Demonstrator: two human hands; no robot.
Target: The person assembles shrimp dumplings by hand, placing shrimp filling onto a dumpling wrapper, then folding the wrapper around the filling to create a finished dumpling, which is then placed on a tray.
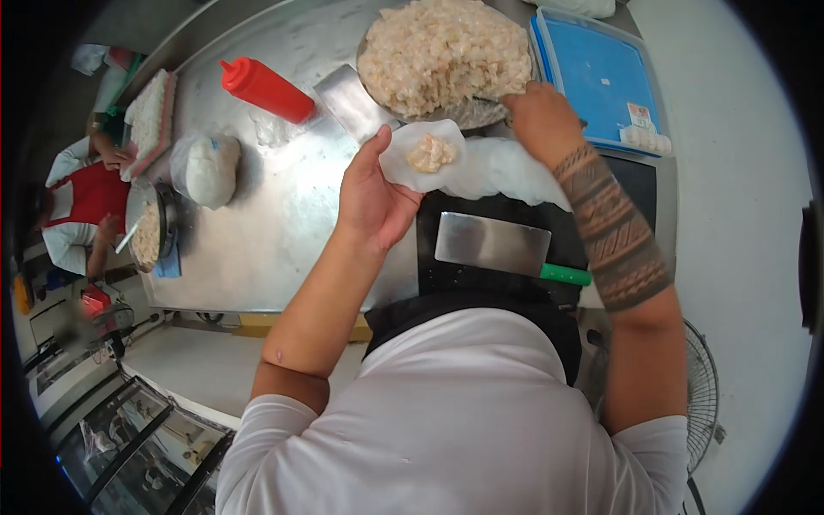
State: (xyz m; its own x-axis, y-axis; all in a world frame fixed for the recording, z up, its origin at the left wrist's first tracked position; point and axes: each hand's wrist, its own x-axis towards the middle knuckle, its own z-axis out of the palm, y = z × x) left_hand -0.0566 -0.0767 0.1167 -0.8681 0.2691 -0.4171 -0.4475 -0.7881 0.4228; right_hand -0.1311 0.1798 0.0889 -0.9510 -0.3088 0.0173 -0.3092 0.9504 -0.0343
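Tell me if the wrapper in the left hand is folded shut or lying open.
Open. The wrapper lies spread on the left hand, its lump of filling uncovered on top, no edge folded over it.

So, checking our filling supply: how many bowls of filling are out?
2: a large bowl at the right hand, and a smaller bowl at the left end of the table beside a co-worker. More may be hidden.
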